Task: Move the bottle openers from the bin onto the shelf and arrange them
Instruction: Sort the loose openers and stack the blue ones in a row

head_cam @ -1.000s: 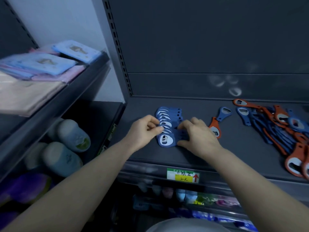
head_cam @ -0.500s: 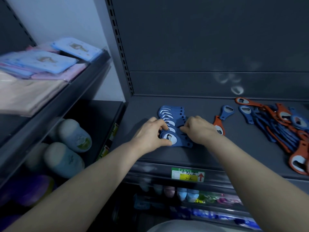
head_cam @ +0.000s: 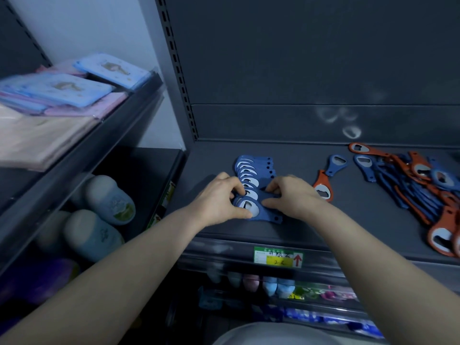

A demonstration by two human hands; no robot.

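Observation:
A row of several overlapping blue bottle openers lies on the dark shelf, running from back to front. My left hand pinches the round head of the front blue opener. My right hand pinches that opener's handle side, fingers curled over it. One orange opener and one blue opener lie just right of my right hand. A loose pile of blue and orange openers covers the shelf's right side. No bin is in view.
A price label sits on the shelf's front rail. To the left, another rack holds flat blue and pink packs above and pale bottles below. Small items hang under the shelf.
Both hands have stayed on the front of the blue row, sliding slightly toward me along it. The front opener now lies lower with its handle angled right.

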